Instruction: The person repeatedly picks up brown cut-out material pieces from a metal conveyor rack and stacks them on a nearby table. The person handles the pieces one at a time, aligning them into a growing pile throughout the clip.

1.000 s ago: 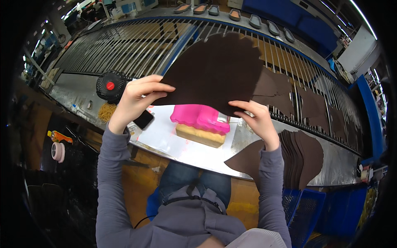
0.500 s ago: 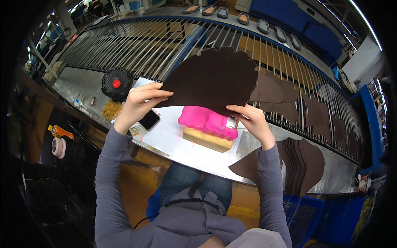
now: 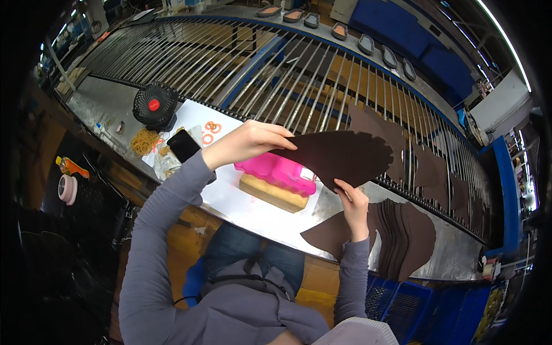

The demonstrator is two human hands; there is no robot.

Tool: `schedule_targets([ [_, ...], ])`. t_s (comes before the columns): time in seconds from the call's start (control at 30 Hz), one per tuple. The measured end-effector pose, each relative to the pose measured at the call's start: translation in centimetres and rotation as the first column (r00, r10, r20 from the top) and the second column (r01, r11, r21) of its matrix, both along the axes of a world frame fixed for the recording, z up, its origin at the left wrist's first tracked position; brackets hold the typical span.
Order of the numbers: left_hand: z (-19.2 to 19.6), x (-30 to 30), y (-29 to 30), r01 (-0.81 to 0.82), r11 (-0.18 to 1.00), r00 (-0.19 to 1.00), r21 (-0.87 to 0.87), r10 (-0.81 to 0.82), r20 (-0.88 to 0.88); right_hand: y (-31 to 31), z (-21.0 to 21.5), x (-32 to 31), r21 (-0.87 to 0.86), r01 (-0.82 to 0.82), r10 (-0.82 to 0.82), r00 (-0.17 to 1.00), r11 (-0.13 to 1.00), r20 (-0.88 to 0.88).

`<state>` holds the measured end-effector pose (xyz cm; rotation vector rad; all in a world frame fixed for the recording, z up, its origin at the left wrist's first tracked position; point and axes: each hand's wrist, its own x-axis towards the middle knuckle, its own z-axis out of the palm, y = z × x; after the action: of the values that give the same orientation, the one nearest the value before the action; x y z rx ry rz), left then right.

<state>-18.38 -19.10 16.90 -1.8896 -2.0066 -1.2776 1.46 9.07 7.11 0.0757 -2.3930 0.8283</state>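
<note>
A dark brown, leather-like cut piece point(image 3: 339, 156) with a notched far edge hangs between my hands. My left hand point(image 3: 253, 141) pinches its left corner, above a bright pink plastic container point(image 3: 279, 172). My right hand point(image 3: 353, 204) grips the near edge, fingers closed, close to the roller rack. Under the pink container lies a tan block point(image 3: 273, 194), resting on a white sheet point(image 3: 230, 198). Right of my right forearm, a fanned stack of similar brown pieces point(image 3: 408, 238) lies on the metal table. Several more brown pieces point(image 3: 428, 167) lie along the rack.
A rack of metal bars point(image 3: 230, 63) runs beyond the table. At left are a black fan point(image 3: 154, 109), rubber bands point(image 3: 144, 141) and a phone point(image 3: 184, 145). Shoe soles point(image 3: 340, 31) line the far ledge. Blue crates point(image 3: 405, 305) stand below the table at right.
Both hands have carried the brown piece right and lower, toward the pieces on the rack. My left hand has swung right, over the pink container. The whole view has shifted slightly.
</note>
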Motion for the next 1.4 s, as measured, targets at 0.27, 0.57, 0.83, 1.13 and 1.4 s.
schedule_targets([
  [0.27, 0.8, 1.1, 5.3, 0.200, 0.967, 0.979, -0.156, -0.204, -0.006, 0.7, -1.5, 4.3, -0.059, 0.174, -0.174, 0.985, 0.983, 0.019],
  [0.57, 0.1, 1.8, 12.8, 0.459, 0.846, 0.885, -0.272, -0.462, 0.054, 3.5, 5.2, 11.7, 0.082, 0.294, -0.288, 0.955, 0.952, -0.074],
  [0.83, 4.8, 0.6, 14.2, 0.501, 0.858, 0.835, -0.117, -0.444, 0.325, 5.9, 16.0, 10.9, 0.233, 0.371, -0.356, 0.928, 0.899, -0.106],
  [1.13, 3.8, -9.0, 13.4, 0.214, 0.974, 0.764, 0.067, -0.210, 0.610, 9.6, 22.5, -7.6, 0.681, 0.114, -0.092, 0.993, 0.724, -0.069],
  [1.4, -7.6, -18.9, 14.8, -0.021, 0.999, 0.393, -0.033, 0.039, 0.919, 6.7, 14.3, -1.4, 0.529, 0.339, -0.328, 0.937, 0.778, -0.118],
])
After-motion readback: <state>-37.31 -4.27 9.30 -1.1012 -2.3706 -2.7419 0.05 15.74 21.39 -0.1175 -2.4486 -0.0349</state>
